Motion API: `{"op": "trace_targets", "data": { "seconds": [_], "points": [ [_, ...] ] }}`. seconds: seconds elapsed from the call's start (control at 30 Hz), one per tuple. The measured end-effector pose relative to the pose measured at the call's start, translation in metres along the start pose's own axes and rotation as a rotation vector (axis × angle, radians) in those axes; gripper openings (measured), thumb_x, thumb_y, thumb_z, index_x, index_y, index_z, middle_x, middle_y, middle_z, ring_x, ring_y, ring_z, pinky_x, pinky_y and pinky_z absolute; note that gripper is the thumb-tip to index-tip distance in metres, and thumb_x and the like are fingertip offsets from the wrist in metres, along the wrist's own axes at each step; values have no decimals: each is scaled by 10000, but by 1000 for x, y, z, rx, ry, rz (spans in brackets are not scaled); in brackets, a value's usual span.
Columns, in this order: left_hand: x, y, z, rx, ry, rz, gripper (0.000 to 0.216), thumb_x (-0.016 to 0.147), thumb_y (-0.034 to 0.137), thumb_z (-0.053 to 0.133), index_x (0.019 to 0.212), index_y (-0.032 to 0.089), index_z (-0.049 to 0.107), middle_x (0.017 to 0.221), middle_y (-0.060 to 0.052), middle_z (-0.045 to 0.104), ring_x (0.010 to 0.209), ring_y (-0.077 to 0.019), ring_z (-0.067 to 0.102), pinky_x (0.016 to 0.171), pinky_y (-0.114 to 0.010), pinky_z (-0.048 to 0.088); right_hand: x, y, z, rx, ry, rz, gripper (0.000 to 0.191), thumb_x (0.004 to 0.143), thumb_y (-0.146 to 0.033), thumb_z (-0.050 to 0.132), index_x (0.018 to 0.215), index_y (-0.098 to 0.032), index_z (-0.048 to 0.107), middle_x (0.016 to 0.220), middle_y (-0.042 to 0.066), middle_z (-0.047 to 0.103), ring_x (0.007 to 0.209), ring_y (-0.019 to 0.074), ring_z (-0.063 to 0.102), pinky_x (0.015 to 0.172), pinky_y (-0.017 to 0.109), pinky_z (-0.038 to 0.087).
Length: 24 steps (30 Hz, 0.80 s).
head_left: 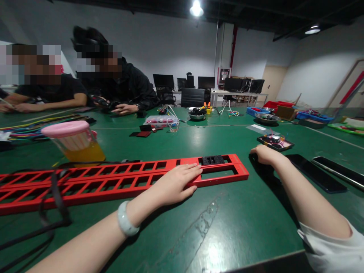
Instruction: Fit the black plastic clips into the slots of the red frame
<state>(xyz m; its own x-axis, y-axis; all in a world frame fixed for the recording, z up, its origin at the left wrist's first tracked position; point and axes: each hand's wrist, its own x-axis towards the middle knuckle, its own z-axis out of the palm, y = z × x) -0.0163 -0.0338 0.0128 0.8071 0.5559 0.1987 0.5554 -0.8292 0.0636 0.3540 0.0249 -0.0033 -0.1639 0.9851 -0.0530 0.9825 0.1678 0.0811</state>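
A long red slotted frame (176, 163) lies across the green table, with two rows of rectangular openings. Black blocky parts (213, 160) sit in an opening of the far row near its right end. My left hand (178, 181) rests flat on the frame, fingers stretched out, left of those parts. Beyond the frame's right end, my right hand (263, 154) is at the tabletop with its fingers curled down and together. What those fingers hold, if anything, is hidden; a dark patch lies under the hand.
A pink-lidded cup (76, 142) of orange liquid stands behind the frame. Black straps (55, 197) cross its left part. Two phones (317, 172) lie right of my right hand, with a small tray of wired parts (275, 141) beyond. Two people sit at the far left.
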Motion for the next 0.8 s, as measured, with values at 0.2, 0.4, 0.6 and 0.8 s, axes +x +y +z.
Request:
{"op": "trace_targets", "data": {
  "seconds": [0.2, 0.4, 0.6, 0.8],
  "points": [
    [0, 0, 0, -11, 1, -1, 509, 800, 268, 483, 1293, 235, 358, 1342, -48, 386, 1230, -216, 344, 1021, -384, 280, 3, -2, -2, 4, 65, 8, 400, 621, 2, 485, 974, -107, 640, 986, 160, 617, 899, 226, 589, 797, 275, 426],
    [0, -2, 1, 1, -3, 9, 507, 798, 267, 483, 1290, 227, 363, 1342, -48, 385, 1233, -215, 335, 1024, -383, 275, 1, -17, -12, 76, 170, -59, 357, 674, -206, 598, 1017, -108, 591, 955, 151, 615, 906, 264, 574, 778, 318, 436],
    [-1, -2, 2, 12, 0, 11, 512, 795, 262, 482, 1292, 231, 358, 1344, -42, 384, 1234, -207, 333, 1022, -372, 281, 2, -30, -8, 187, 404, -229, 408, 778, -158, 477, 1184, -142, 510, 1072, 148, 535, 953, 220, 553, 852, 318, 428],
    [-1, -2, 2, 24, -14, 3, 509, 801, 274, 476, 1293, 225, 359, 1347, -42, 378, 1237, -203, 328, 1026, -367, 276, 0, -40, -9, 308, 466, -331, 278, 734, -148, 520, 995, -158, 614, 1073, 128, 497, 877, 196, 562, 776, 303, 482]
  ]
}}
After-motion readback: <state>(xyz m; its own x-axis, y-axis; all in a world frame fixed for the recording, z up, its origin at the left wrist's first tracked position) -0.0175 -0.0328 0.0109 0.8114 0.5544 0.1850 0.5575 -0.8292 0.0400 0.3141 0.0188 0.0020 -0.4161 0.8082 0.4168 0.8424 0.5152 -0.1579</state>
